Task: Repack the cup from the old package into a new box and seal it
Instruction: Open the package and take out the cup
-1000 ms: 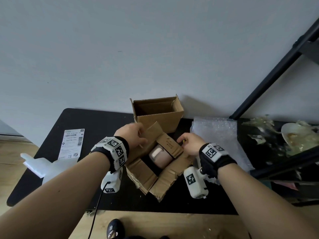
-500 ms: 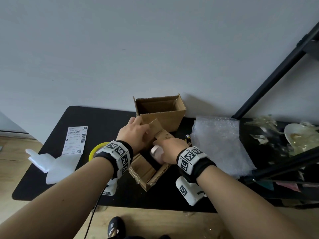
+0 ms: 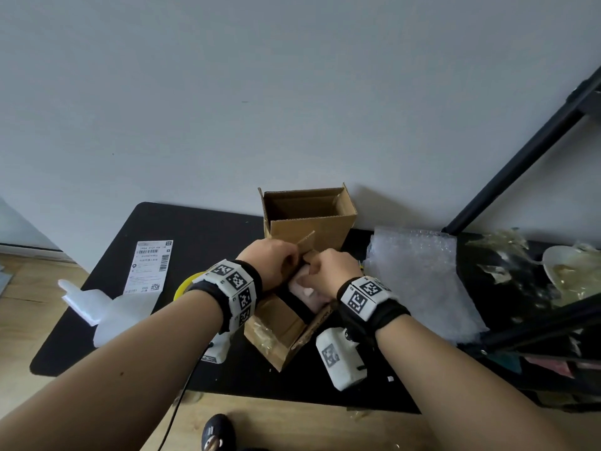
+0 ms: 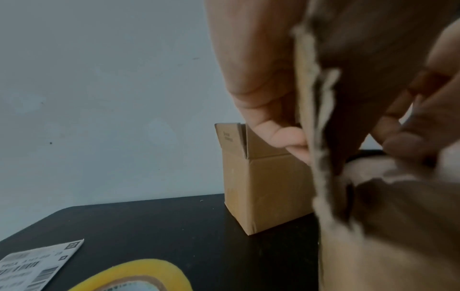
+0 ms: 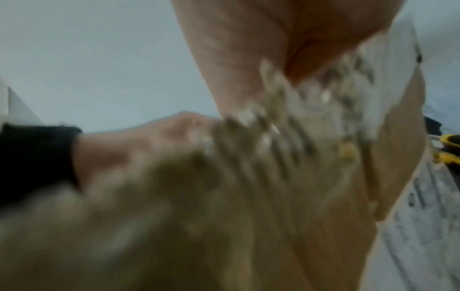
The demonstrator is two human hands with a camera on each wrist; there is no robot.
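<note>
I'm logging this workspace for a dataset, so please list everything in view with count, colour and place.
old package: one, brown torn cardboard, front centre of the table, flaps open.
cup: one, pale pink, inside the old package, mostly hidden.
new box: one, brown, open, behind the old package by the wall.
tape roll: one, yellow, left of the old package.
shipping label: one, white, left on the table.
bubble wrap: one sheet, clear, right of the boxes.
table: one, black.
left hand: grips a flap of the old package.
right hand: reaches into the old package at the cup; grip hidden.
</note>
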